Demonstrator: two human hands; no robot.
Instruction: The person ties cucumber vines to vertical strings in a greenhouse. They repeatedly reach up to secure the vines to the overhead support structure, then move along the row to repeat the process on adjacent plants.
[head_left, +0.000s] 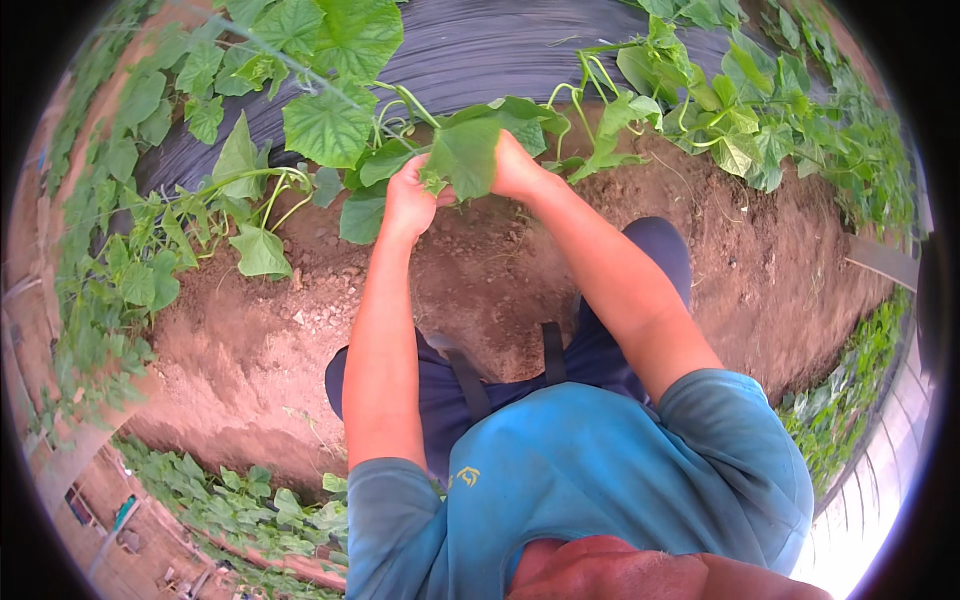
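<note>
Head view: cucumber vine (465,150) at the edge of black plastic mulch (480,50), above bare soil (480,290). Left hand (412,195) and right hand (515,168) both closed on its leafy stem, close together.

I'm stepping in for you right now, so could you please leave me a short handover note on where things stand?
Left hand: closed on the plant's stem and foliage, beside the right.
Right hand: closed on the same plant, partly hidden by a large green leaf.
The vine plant grows along the edge of the black mulch film, above the bare soil path.
Done: both hands are on the plant; no picked fruit or cut pieces show.
Left: whatever the fingers are working there; the leaf hides it.
</note>
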